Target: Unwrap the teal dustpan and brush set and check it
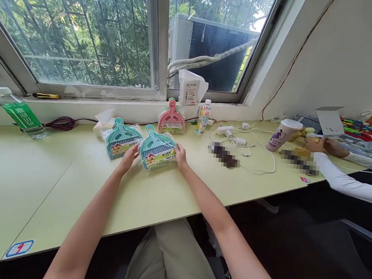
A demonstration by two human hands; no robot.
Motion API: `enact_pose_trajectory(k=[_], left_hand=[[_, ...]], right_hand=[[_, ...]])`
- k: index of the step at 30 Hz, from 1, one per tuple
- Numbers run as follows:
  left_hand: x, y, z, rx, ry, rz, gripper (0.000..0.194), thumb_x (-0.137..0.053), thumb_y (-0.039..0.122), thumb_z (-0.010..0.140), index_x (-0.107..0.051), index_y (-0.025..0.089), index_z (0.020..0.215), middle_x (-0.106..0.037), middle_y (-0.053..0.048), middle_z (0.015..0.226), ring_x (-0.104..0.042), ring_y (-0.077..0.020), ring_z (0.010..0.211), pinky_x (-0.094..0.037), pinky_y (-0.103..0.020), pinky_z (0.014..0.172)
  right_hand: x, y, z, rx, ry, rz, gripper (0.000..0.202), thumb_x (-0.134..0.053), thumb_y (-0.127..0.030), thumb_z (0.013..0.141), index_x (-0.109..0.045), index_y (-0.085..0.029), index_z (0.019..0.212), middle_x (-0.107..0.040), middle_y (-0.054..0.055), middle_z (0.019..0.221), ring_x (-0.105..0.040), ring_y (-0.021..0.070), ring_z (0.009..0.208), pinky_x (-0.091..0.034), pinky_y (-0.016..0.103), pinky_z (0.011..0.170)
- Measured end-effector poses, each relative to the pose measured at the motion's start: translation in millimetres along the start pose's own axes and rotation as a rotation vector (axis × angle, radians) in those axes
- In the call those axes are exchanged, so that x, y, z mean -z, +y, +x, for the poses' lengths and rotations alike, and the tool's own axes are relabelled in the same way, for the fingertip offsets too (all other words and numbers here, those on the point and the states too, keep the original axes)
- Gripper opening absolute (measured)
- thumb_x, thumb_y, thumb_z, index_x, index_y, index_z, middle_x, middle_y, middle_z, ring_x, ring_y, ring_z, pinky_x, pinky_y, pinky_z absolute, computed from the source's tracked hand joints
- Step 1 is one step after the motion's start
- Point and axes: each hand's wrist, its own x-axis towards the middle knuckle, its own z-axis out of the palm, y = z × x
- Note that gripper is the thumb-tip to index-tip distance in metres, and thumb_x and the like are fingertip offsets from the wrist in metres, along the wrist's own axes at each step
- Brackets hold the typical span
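Two teal dustpan-and-brush sets in clear wrapping are side by side over the table. My right hand point(180, 155) is closed on the right edge of the right teal set point(158, 150). Beside the left teal set point(123, 142), my left hand point(128, 158) is at its lower right edge, in the gap between the two; its fingers are bent, and whether they grip the wrapping is hard to tell. A pink dustpan set point(171, 120) stands upright behind them, near the window sill.
Behind stand a tissue pack point(190, 90) and a drink bottle point(203, 117). A green-labelled bottle point(25, 116) is at left. White cables, a power strip point(225, 130) and a cup point(283, 135) lie rightward. Another person's hands point(316, 144) work at the far right.
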Motion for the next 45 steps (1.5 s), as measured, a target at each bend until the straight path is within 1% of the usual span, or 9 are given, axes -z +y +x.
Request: enact_pose_trajectory(k=[3, 7, 11, 17, 22, 27, 35, 42, 45], left_hand=[[-13.4, 12.0, -9.0, 0.215, -0.112, -0.277, 0.059, -0.064, 0.061, 0.077, -0.061, 0.018, 0.116, -0.071, -0.011, 0.106, -0.068, -0.0269, 0.099, -0.057, -0.038, 0.082], [-18.2, 23.7, -15.5, 0.232, -0.082, -0.456, 0.047, -0.077, 0.035, 0.071, -0.06, 0.018, 0.111, -0.072, -0.007, 0.101, -0.07, -0.0189, 0.082, -0.057, -0.029, 0.074], [-17.4, 23.1, -13.4, 0.236, 0.007, -0.518, 0.037, -0.075, 0.027, 0.072, -0.061, 0.017, 0.105, -0.072, -0.005, 0.092, -0.069, -0.0171, 0.076, -0.057, -0.027, 0.07], [-16.7, 16.4, -9.3, 0.205, 0.119, -0.56, 0.036, -0.073, 0.026, 0.074, -0.06, 0.017, 0.106, -0.071, -0.004, 0.092, -0.07, -0.0173, 0.081, -0.057, -0.027, 0.074], [-11.2, 14.7, -6.1, 0.16, 0.231, -0.649, 0.032, -0.07, 0.021, 0.076, -0.059, 0.019, 0.106, -0.071, -0.003, 0.1, -0.068, -0.0156, 0.09, -0.057, -0.025, 0.081], [-6.4, 14.2, -6.9, 0.225, 0.194, -0.667, 0.022, -0.068, 0.023, 0.077, -0.06, 0.018, 0.097, -0.071, -0.002, 0.086, -0.068, -0.0154, 0.079, -0.057, -0.025, 0.07], [-9.3, 22.5, -16.9, 0.322, -0.073, -0.663, 0.012, -0.07, 0.025, 0.072, -0.062, 0.017, 0.074, -0.062, 0.0, 0.058, -0.066, -0.017, 0.067, -0.058, -0.031, 0.07], [-12.3, 16.0, -17.5, 0.246, -0.295, -0.503, 0.035, -0.061, 0.046, 0.085, -0.068, 0.018, 0.104, -0.073, -0.008, 0.1, -0.067, -0.0245, 0.102, -0.053, -0.041, 0.092], [-13.5, 10.3, -14.7, 0.244, -0.357, -0.506, 0.039, -0.058, 0.052, 0.086, -0.068, 0.02, 0.106, -0.072, -0.008, 0.102, -0.066, -0.0245, 0.104, -0.051, -0.043, 0.097]], right_hand=[[-4.0, -5.2, -3.5, 0.05, -0.042, 0.013, 0.023, -0.051, -0.028, 0.083, -0.066, -0.023, 0.1, -0.07, 0.0, 0.098, -0.063, 0.0155, 0.096, -0.049, 0.028, 0.088], [-3.5, -14.2, -11.3, 0.124, -0.052, -0.128, 0.028, -0.047, -0.031, 0.088, -0.061, -0.024, 0.111, -0.066, 0.003, 0.108, -0.061, 0.0185, 0.099, -0.049, 0.032, 0.09], [-0.3, -31.1, -25.3, 0.427, 0.025, -0.408, 0.039, -0.05, -0.031, 0.09, -0.048, -0.026, 0.128, -0.054, 0.01, 0.128, -0.054, 0.0228, 0.111, -0.042, 0.039, 0.099], [-11.3, -42.6, -45.1, 0.617, -0.326, -0.653, 0.017, -0.043, -0.029, 0.095, -0.057, -0.022, 0.1, -0.061, 0.009, 0.1, -0.058, 0.0238, 0.095, -0.045, 0.04, 0.092], [-17.4, -31.5, -42.6, 0.46, -0.362, -0.484, 0.031, -0.042, -0.039, 0.096, -0.058, -0.021, 0.076, -0.062, 0.005, 0.082, -0.06, 0.0169, 0.071, -0.052, 0.032, 0.072], [-14.9, -22.6, -29.4, 0.129, -0.279, -0.054, 0.034, -0.058, -0.055, 0.084, -0.06, -0.021, 0.086, -0.065, 0.001, 0.074, -0.065, 0.0144, 0.062, -0.058, 0.028, 0.057], [-15.9, -8.5, -13.7, -0.185, -0.099, 0.271, 0.05, -0.079, -0.023, 0.068, -0.045, -0.026, 0.104, -0.068, -0.005, 0.082, -0.068, 0.0144, 0.085, -0.058, 0.036, 0.087], [-7.3, -14.4, -14.3, -0.253, -0.121, 0.382, 0.045, -0.075, -0.019, 0.073, -0.045, -0.025, 0.106, -0.069, -0.001, 0.094, -0.069, 0.015, 0.081, -0.061, 0.032, 0.076], [-7.4, -11.9, -13.6, -0.3, -0.066, 0.385, 0.049, -0.075, -0.014, 0.071, -0.044, -0.025, 0.108, -0.069, -0.001, 0.092, -0.069, 0.0151, 0.081, -0.061, 0.031, 0.075]])
